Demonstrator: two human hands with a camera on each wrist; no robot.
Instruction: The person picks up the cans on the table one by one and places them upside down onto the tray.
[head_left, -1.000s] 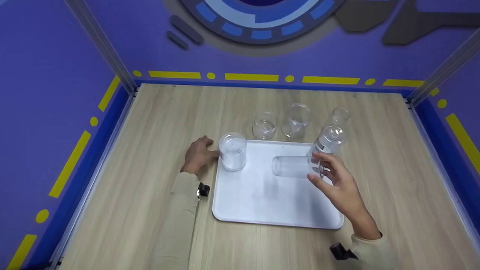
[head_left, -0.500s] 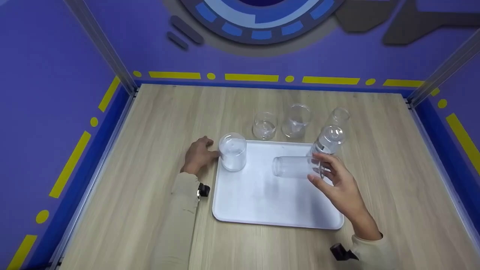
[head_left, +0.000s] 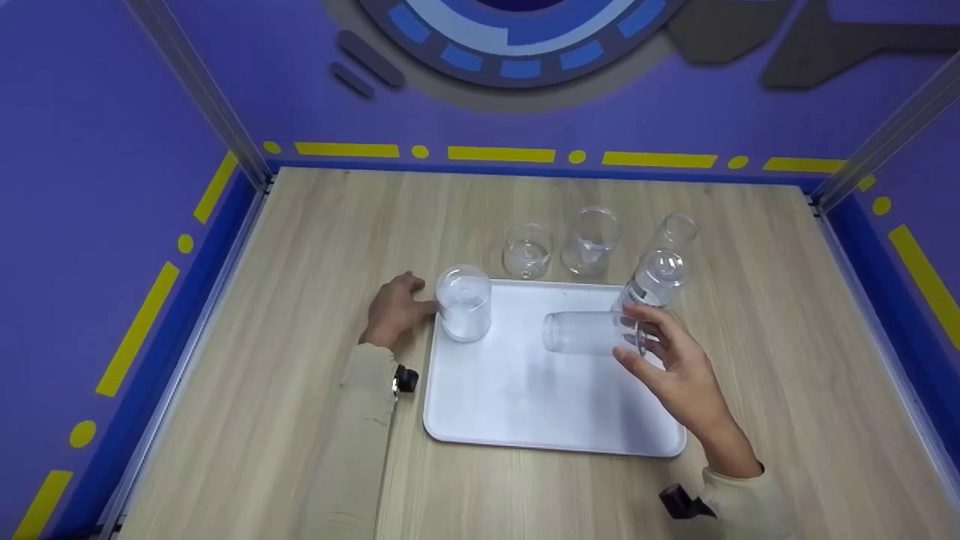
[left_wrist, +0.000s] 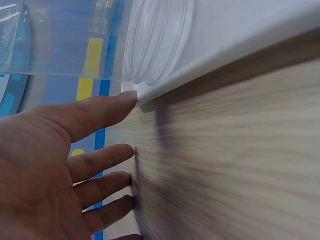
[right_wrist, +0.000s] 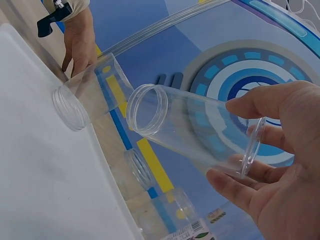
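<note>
In our right hand point(head_left: 681, 375) we grasp a smooth transparent cylinder point(head_left: 583, 333) sideways above the white tray point(head_left: 510, 412), toward its far right corner, while our left hand point(head_left: 394, 311), fingers extended, is just beside the round clear jar point(head_left: 464, 306) at its far left corner.

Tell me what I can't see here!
1. Head view: the white printed label on a clear plastic jar is too small to read; in the right wrist view, the bottom edge cuts it off.
2. Left wrist view: the top edge cuts off part of the clear cylindrical jar on the white rectangular tray.
3. Left wrist view: the bottom edge crops the left hand at its little finger.
4. Right wrist view: the right edge crops the right hand.
</note>
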